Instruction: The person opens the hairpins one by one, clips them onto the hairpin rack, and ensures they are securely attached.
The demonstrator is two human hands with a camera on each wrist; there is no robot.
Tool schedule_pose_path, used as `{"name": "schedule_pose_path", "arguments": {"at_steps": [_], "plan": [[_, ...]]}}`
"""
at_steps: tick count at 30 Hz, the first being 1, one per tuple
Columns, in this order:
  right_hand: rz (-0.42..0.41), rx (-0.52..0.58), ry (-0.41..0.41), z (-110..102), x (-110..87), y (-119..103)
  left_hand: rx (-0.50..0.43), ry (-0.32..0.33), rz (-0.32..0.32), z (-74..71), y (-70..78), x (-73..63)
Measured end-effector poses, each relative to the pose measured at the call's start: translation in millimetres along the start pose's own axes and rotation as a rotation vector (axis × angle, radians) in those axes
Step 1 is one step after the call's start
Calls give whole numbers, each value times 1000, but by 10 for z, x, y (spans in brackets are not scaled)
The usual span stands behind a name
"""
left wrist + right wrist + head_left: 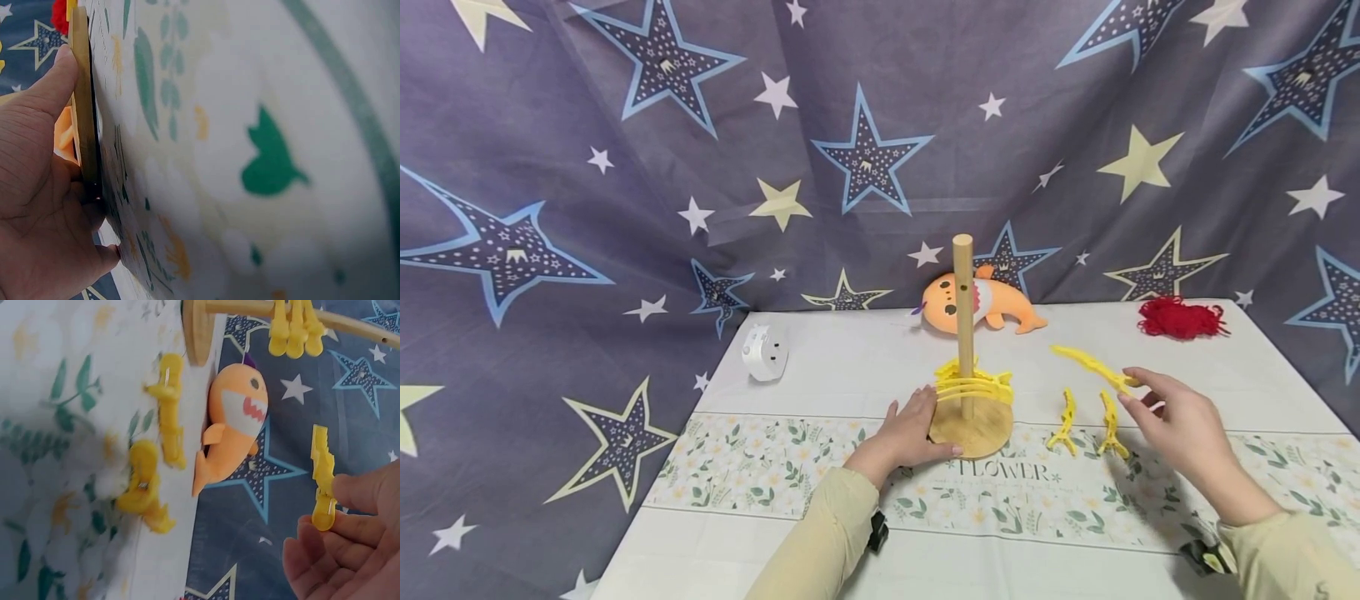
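My right hand [1176,421] pinches one end of a long yellow hair clip [1092,365] between thumb and fingertips, its other end pointing up and left, in the air above the table. Below it, two more yellow clips [1064,423] lie side by side on the table. My left hand [912,432] holds the round base [977,437] of a wooden stand at its left side, with the thumb at the front edge. Several yellow clips [973,387] are gathered around the lower part of the stand's upright post [963,300]. In the left wrist view the thumb [56,81] presses along the base's edge.
Behind the stand lies an orange plush shark [1015,308]. A bundle of red yarn [1182,318] lies at the back right. On the left is a white plug adapter [765,353]. A floral-banded cloth [752,458] covers the table, and a star-patterned curtain [865,250] hangs behind.
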State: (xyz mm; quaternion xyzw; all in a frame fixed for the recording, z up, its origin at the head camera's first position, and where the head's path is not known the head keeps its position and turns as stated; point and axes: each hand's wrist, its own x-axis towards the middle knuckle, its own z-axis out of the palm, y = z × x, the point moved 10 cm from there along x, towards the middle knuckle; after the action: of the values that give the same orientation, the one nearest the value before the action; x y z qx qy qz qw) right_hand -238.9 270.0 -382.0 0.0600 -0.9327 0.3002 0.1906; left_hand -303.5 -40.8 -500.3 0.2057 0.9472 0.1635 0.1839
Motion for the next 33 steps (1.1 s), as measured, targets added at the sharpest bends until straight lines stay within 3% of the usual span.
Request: {"name": "schedule_pose_path", "arguments": {"at_steps": [14,33], "plan": [[-150,-39,111,-39,57,-414,1,-1,1,1,-5,-9],[-218,-78,97,222,277,-920,12,-8,-11,13,-15,10]]}}
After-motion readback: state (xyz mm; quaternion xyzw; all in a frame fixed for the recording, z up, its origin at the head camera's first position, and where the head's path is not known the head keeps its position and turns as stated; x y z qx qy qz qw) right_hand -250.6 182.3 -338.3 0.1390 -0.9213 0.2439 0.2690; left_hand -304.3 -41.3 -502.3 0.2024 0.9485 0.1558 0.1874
